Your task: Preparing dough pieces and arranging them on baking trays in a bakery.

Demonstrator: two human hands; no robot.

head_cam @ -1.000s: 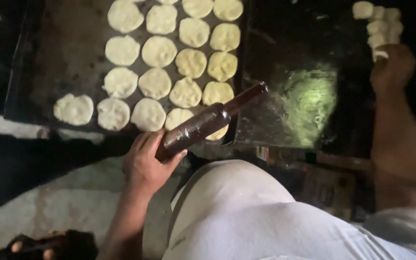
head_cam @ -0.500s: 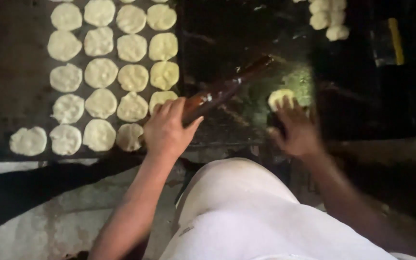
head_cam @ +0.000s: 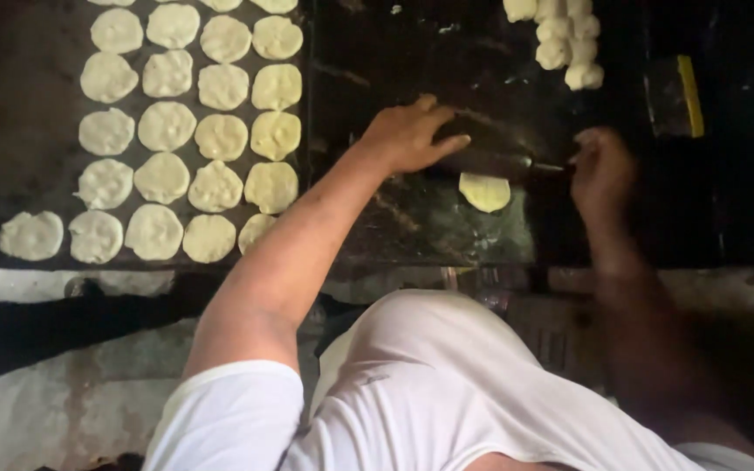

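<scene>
Pressing rolling pin point(head_cam: 490, 161) on dough disc point(head_cam: 484, 192) | left hand point(head_cam: 407, 135) grip wrapped round pin | right hand point(head_cam: 599, 170) grip unclear

A dark rolling pin point(head_cam: 490, 157) is held across a dark work slab point(head_cam: 412, 218), gripped at its nine o'clock end by the left hand point(head_cam: 407, 135) and at its three o'clock end by the right hand point(head_cam: 599, 170). A pale flattened dough piece point(head_cam: 484, 192) is pressed under the pin at its six o'clock edge. Rows of flattened dough discs point(head_cam: 194, 131) are laid out at nine o'clock of the hands. A cluster of dough balls point(head_cam: 560, 39) is seen at one o'clock.
</scene>
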